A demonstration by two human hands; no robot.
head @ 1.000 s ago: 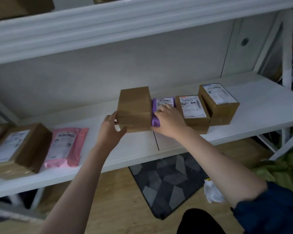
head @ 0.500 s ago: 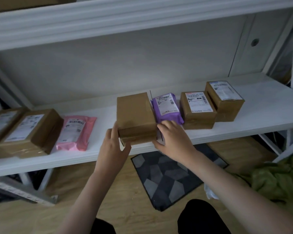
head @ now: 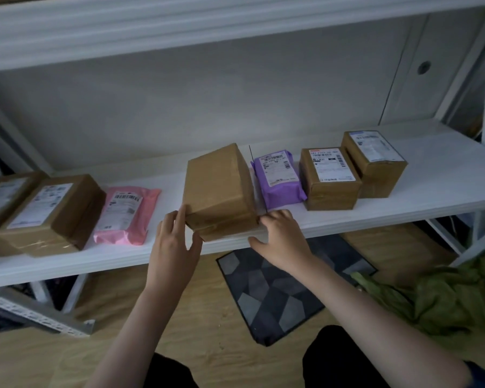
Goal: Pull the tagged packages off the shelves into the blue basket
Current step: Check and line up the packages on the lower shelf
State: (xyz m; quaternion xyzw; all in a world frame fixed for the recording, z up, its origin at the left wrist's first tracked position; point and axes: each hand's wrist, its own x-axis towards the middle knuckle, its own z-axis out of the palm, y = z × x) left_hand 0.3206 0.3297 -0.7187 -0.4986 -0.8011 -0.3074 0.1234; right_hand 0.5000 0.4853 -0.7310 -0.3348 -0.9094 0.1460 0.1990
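A plain brown box sits at the front edge of the white shelf, held between both hands. Its long axis runs from the front edge toward the back wall, leaning slightly right at the far end; its top appears tilted, though dim light makes this uncertain. The left hand presses the box's near left corner with fingers spread; the right hand grips the near right corner. Just beyond the right hand lies a purple mailer, label up. Left of the left hand lies a pink mailer.
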